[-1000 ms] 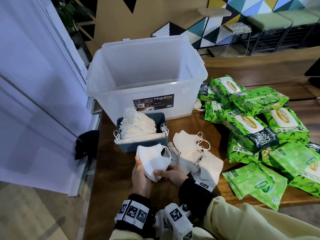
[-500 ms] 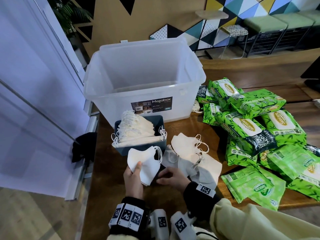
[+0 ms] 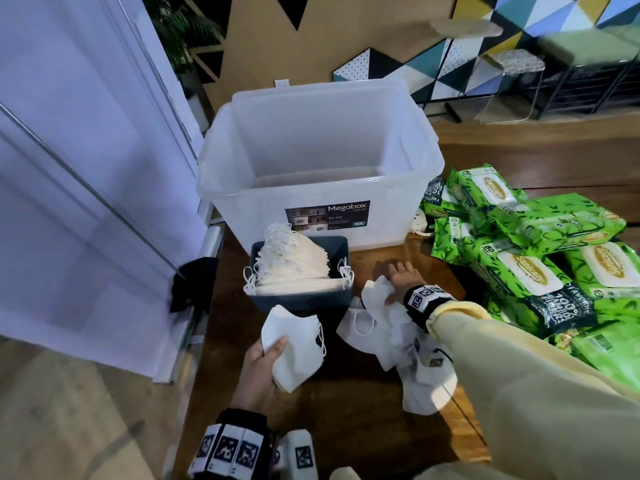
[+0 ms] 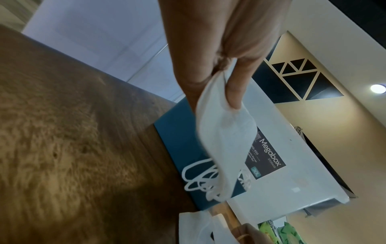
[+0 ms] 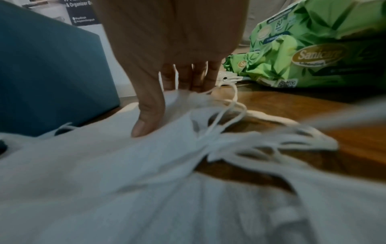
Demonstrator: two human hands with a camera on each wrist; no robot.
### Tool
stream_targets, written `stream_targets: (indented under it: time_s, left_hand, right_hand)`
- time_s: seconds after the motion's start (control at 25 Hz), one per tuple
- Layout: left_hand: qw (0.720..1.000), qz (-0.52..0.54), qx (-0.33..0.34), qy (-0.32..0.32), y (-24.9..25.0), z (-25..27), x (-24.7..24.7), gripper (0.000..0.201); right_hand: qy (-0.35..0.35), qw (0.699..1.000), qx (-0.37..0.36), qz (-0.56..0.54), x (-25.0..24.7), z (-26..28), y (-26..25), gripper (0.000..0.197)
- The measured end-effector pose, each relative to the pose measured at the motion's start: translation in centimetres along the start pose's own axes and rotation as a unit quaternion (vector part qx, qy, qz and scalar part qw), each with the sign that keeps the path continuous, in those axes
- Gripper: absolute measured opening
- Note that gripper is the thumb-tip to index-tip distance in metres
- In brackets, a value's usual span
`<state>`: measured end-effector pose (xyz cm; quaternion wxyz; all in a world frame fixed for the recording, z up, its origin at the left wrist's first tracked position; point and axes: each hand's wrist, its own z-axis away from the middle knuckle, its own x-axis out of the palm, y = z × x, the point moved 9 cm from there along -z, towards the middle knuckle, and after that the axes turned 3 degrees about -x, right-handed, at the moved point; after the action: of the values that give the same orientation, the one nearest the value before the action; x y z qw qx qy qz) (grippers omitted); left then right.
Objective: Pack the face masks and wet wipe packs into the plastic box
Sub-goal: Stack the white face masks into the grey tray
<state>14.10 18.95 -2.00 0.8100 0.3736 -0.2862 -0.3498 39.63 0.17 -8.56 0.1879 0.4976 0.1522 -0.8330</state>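
My left hand (image 3: 273, 358) holds a small stack of white face masks (image 3: 294, 344) above the table's near left; in the left wrist view the thumb and fingers (image 4: 236, 92) pinch the stack (image 4: 225, 132). Stretched forward, my right hand (image 3: 391, 289) is on the loose masks (image 3: 398, 337); its thumb and fingers pinch a fold of the top mask (image 5: 173, 99). The clear plastic box (image 3: 381, 209) stands behind, with nothing visible in it. Green wet wipe packs (image 3: 530, 271) are heaped at the right.
A dark blue bin (image 3: 301, 299) full of stacked masks (image 3: 294, 265) sits against the box's front. One stray mask (image 3: 420, 223) lies between box and wipes. A white partition (image 3: 86, 202) with a black cloth (image 3: 190, 285) borders the wooden table's (image 3: 346, 427) left edge.
My right hand left the held stack and reached forward onto the loose masks. The left hand moved left and nearer with its stack.
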Motion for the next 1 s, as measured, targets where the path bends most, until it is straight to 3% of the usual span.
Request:
stream_targets:
  time_s: [0.2, 0.4, 0.48, 0.68, 0.84, 0.92, 1.0]
  left_hand:
    - [1.000, 0.025, 0.008, -0.014, 0.1, -0.1, 0.6, 0.016]
    - [0.999, 0.020, 0.017, -0.037, 0.0, -0.2, 1.3, 0.018]
    - [0.999, 0.020, 0.019, -0.039, 0.0, -0.4, 1.5, 0.017]
    - [0.999, 0.023, 0.022, -0.039, -0.2, -0.8, 2.2, 0.017]
    - [0.999, 0.014, 0.022, -0.048, -0.2, -1.3, 2.7, 0.022]
    - [0.998, 0.013, 0.028, -0.061, 0.0, -1.4, 3.1, 0.024]
    - [0.995, 0.015, 0.038, -0.090, 0.1, -1.0, 4.1, 0.025]
  right_hand:
    - [0.007, 0.994, 0.020, -0.105, 0.1, 0.1, 1.0, 0.082]
    - [0.088, 0.966, 0.008, -0.243, -0.4, 1.5, 2.3, 0.025]
    - [0.104, 0.948, 0.022, -0.299, -0.4, 2.2, 3.1, 0.012]
    - [0.178, 0.930, -0.021, -0.321, -1.9, 5.2, 3.7, 0.018]
    - [0.277, 0.875, -0.094, -0.384, -5.8, 10.2, 2.3, 0.004]
    - [0.235, 0.862, -0.121, -0.432, -7.0, 12.8, 0.4, 0.009]
    - [0.132, 0.838, -0.184, -0.496, -7.5, 15.1, -3.2, 0.011]
